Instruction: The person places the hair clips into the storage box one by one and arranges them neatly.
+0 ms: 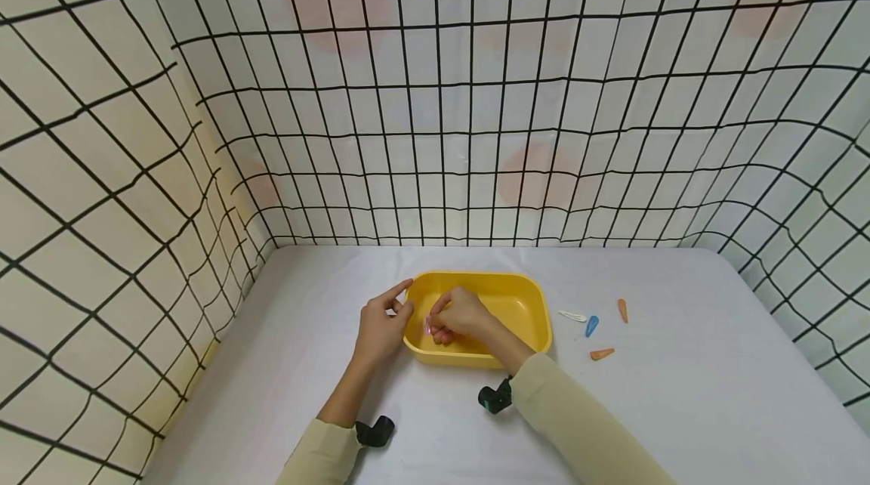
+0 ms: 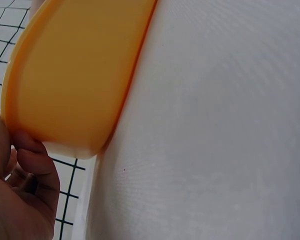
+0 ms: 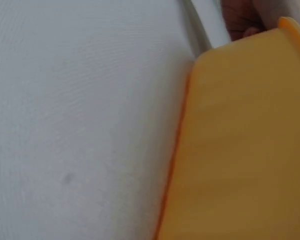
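Note:
A yellow plastic tray (image 1: 513, 304) sits on the white-covered table. My left hand (image 1: 382, 328) holds its left end, thumb and fingers at the rim; in the left wrist view curled fingers (image 2: 37, 162) touch the outer wall. Inside the tray, toward its left end, my right hand (image 1: 461, 313) has curled fingers and pinches a small pink hair clip (image 1: 427, 325), partly hidden by the fingertips. The right wrist view shows the tray's outer wall (image 3: 240, 150) and part of the left hand (image 3: 242, 20), but not the right hand's fingers.
Right of the tray lie a white hair clip (image 1: 572, 316), a blue one (image 1: 592, 326), an upper orange one (image 1: 622, 310) and a lower orange one (image 1: 602, 354). Black wire mesh (image 1: 469, 107) stands behind the table and along both sides.

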Motion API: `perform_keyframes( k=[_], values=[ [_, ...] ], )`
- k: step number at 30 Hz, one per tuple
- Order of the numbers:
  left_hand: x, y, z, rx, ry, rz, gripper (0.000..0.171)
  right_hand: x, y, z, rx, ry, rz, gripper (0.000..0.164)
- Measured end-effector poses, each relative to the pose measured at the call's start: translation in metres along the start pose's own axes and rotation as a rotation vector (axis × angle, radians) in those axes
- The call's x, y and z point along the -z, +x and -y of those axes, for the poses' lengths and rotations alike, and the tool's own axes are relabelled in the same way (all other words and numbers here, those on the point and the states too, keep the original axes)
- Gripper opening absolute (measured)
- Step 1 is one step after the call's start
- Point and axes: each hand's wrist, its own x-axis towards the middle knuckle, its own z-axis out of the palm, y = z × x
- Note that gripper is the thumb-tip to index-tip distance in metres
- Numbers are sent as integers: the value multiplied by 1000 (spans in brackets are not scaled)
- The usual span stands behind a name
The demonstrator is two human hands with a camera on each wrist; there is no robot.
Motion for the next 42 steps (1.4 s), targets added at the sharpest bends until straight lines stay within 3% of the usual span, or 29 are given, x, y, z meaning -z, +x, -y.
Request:
perform_keyframes(
  k=[11,21,34,42],
  values=[
    [-2,0,-5,27,-21,33,43,27,-16,-6,52,29,-21,17],
    [0,-2,-4,44,-29,28,43,48,-36,-10,48,68,-44,21],
    [1,0,0,38,-23,33,45,89,-61,-14,190,69,-58,32],
    [0,0,-3,68,-22,34,45,116,-79,-19,215,79,-73,39]
  ],
)
